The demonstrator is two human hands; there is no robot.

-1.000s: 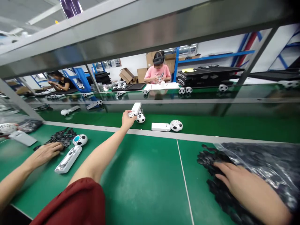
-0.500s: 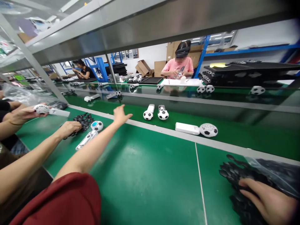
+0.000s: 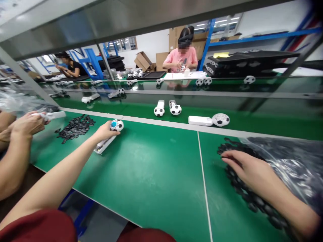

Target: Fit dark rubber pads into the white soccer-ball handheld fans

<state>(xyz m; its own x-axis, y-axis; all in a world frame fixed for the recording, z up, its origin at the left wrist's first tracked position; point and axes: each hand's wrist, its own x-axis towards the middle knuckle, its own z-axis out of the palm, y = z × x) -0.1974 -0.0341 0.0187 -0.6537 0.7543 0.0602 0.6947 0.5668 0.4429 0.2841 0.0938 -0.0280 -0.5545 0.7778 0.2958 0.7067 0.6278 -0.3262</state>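
Your left hand (image 3: 104,131) grasps the football-patterned ball head (image 3: 117,125) of a white device, its long white handle (image 3: 103,145) slanting down-left from the ball across the green bench (image 3: 156,174). Your right hand (image 3: 243,166) rests open on loose black pieces (image 3: 233,178).

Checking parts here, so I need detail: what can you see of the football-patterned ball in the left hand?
The football-patterned ball is round and white with black patches and a blue circular spot, its surface smooth-looking. The left hand cups it from behind, over the green bench. A white handle lies beneath; I cannot tell whether they are joined.
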